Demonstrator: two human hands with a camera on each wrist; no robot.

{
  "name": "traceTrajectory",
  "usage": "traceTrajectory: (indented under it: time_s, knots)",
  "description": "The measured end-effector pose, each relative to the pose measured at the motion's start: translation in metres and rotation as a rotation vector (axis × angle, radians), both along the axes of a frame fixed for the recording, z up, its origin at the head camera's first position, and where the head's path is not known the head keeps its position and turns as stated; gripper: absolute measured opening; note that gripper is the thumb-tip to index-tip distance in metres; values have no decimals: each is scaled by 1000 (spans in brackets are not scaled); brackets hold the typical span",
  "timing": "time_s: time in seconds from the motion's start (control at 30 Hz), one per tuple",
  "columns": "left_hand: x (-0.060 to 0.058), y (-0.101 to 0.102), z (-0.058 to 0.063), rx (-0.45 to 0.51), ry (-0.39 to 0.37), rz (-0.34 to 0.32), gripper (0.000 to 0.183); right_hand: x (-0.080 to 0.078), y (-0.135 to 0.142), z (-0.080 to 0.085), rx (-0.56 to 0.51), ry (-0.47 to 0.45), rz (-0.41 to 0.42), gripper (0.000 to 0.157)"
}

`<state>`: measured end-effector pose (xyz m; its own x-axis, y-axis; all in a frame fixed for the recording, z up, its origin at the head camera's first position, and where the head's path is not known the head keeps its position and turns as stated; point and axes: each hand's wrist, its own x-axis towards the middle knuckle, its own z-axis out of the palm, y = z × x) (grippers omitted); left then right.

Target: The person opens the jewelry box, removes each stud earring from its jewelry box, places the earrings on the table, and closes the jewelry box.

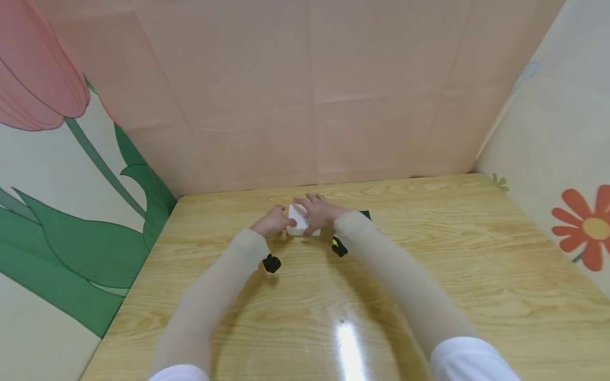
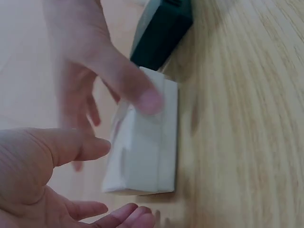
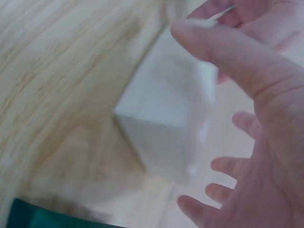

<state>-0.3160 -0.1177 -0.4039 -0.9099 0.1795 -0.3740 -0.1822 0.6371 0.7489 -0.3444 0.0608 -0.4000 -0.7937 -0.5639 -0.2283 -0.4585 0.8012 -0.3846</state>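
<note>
A small white box (image 1: 297, 213) lies on the wooden table between the two hands, a seam running along its side in the left wrist view. My left hand (image 1: 272, 222) is at the box's left end, thumb extended beside it and the other fingers apart from it in the left wrist view. Over the right part of the box, my right hand (image 1: 318, 212) spreads its fingers, with the thumb at the near side. Contact is hard to tell, since the right hand is blurred. A dark green box (image 2: 164, 35) stands beyond the white one, mostly hidden behind the right wrist in the head view.
The wooden table (image 1: 286, 312) runs up to a pinkish wall covering (image 1: 257, 106) at the back. Painted panels flank it, with a tulip (image 1: 43, 69) on the left and a red flower (image 1: 593, 228) on the right. Black wrist-worn devices (image 1: 271, 263) hang under both forearms.
</note>
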Motion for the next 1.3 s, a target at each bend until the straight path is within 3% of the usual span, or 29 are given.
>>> traceTrajectory:
  time_s: [0.17, 0.33, 0.47, 0.57, 0.67, 0.8, 1.03, 1.3]
  knots:
    - [4, 2, 8, -20, 87, 28, 74, 8, 19, 12, -81, 135, 16, 84]
    - [10, 17, 23, -27, 326, 13, 63, 19, 56, 27, -194, 226, -21, 53]
    - [18, 38, 29, 21, 447, -45, 54, 26, 90, 32, -264, 234, -39, 49]
    - [30, 56, 29, 88, 391, -119, 55, 28, 112, 28, -275, 201, -56, 59]
    - [42, 72, 26, 127, 274, -188, 62, 30, 127, 20, -229, 142, -87, 76]
    - [52, 88, 17, 125, 144, -231, 70, 30, 138, 8, -147, 42, -105, 96]
    - [51, 106, -7, 254, 29, -295, 61, 28, 138, -9, -146, -50, -50, 106]
    - [45, 116, -13, 441, -30, -234, 57, 28, 137, -13, -162, -55, -52, 103]
